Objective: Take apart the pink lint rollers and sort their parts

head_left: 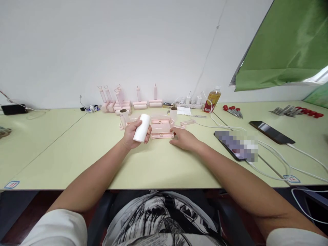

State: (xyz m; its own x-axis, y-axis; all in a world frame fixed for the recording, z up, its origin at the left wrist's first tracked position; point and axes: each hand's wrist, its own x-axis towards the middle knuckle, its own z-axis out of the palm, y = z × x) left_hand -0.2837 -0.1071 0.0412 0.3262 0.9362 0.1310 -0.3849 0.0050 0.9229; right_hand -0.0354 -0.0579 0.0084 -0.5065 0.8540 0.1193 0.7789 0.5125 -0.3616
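Observation:
A white sticky-paper roll (142, 128) rests in my left hand (134, 133), tilted, with the fingers wrapped round it. My right hand (185, 138) has its fingertips at the right end of a pink lint roller case (162, 135) lying on the table, and they appear to grip it. Just behind it are another pink case part (160, 121) and clear covers. Two brown cardboard-core tubes stand nearby, the left tube (124, 118) behind my left hand and the right tube (173, 114) beyond my right hand.
Several pink lint rollers (138, 102) line the wall. To the right are a drink bottle (213, 99), red-handled tools (232, 111), a dark phone (271, 132) and a second phone (230, 147) with charging cables. A pink handle (188, 122) lies right of the cases.

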